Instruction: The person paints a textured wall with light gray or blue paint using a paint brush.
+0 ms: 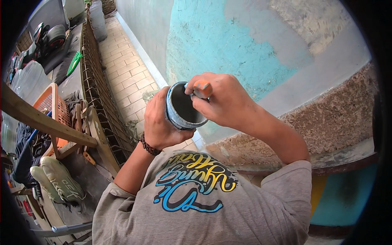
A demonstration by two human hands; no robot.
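My left hand [155, 122] is wrapped around the side of a small round can [179, 121] with a pale blue, smeared rim. The can is tilted so that its dark grey inside shows. Over its right edge, my right hand [230, 100] grips a tool by its worn orange handle [202, 88], with the butt end pointing up at me. The tool's working end is hidden by my fingers and the can, so its kind cannot be made out. A dark beaded bracelet [149, 145] circles my left wrist.
Ahead stands a wall [220, 45] with turquoise and grey patches above a rough, bare band [330, 108]. A tiled strip [126, 69] runs along it. On the left are a rusty metal lattice [96, 81], a wooden beam [45, 120], an orange basket [62, 107] and pale shoes [61, 179].
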